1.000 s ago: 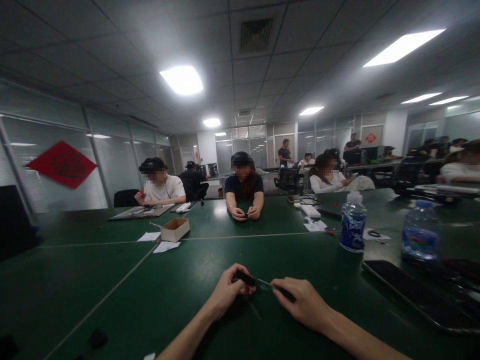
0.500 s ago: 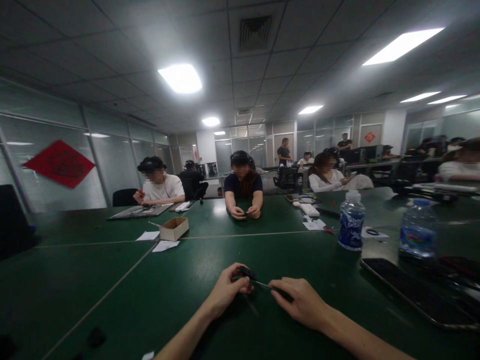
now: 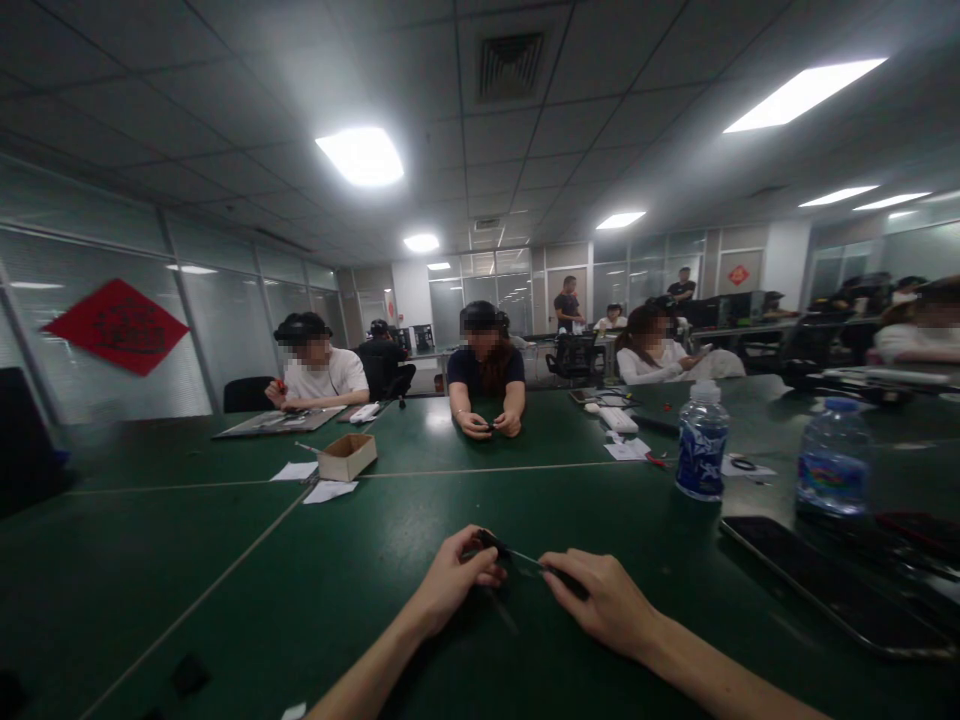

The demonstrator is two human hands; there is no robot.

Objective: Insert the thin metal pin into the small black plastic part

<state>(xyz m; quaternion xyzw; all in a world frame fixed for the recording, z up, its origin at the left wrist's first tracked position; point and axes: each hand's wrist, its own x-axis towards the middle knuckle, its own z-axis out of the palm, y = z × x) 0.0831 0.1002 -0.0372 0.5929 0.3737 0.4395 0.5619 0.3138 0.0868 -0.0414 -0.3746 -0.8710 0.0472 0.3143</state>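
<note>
Above the green table (image 3: pixel 315 580), my left hand (image 3: pixel 459 578) is closed on a small black part (image 3: pixel 491 543), pinched between thumb and fingers; its exact kind cannot be made out. My right hand (image 3: pixel 600 595) wraps around a screwdriver, its dark handle mostly hidden in the palm. The thin metal shaft of the screwdriver (image 3: pixel 525 557) points left, its tip at the black part. Whether the tip sits in the part or only touches it is too small to tell.
To the right lie a dark phone (image 3: pixel 832 585) and two plastic bottles, one with a blue label (image 3: pixel 701 450), one with a blue cap (image 3: pixel 834 460). A small open cardboard box (image 3: pixel 347 457) stands left of centre beside papers (image 3: pixel 330 491). Several people sit across the table.
The black part has tilted slightly in my left hand, and the screwdriver's shaft has shifted a little with it. Both hands stay in nearly the same place.
</note>
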